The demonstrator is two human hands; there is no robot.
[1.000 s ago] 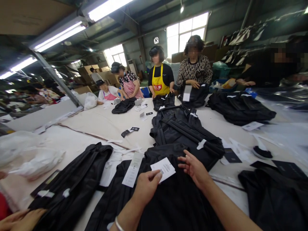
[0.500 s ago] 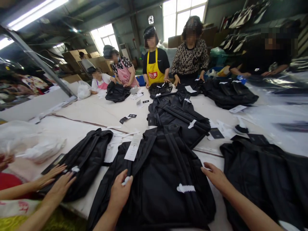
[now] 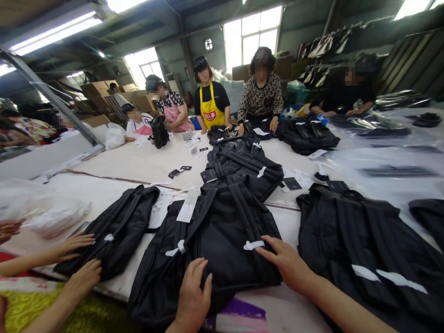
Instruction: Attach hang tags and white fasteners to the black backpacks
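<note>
A black backpack (image 3: 222, 240) lies flat on the table in front of me, straps up, with white strap wraps (image 3: 253, 244) and a long white hang tag (image 3: 186, 211) near its top left. My left hand (image 3: 193, 296) rests palm down on its lower edge, fingers together and stretched out. My right hand (image 3: 285, 263) lies on the bag's lower right corner, fingers extended toward the white wrap. Neither hand holds anything.
Another black bag (image 3: 364, 245) lies to my right, and one (image 3: 114, 231) to my left under a co-worker's two hands (image 3: 78, 259). More bags (image 3: 243, 166) are piled further up the white table (image 3: 121, 171). Several people stand along the far edge. Clear plastic bags (image 3: 45, 208) lie at the left.
I have let go of the white card I was holding. Both hands came down to the bag's lower edge; my right hand moved in from the table onto the bag.
</note>
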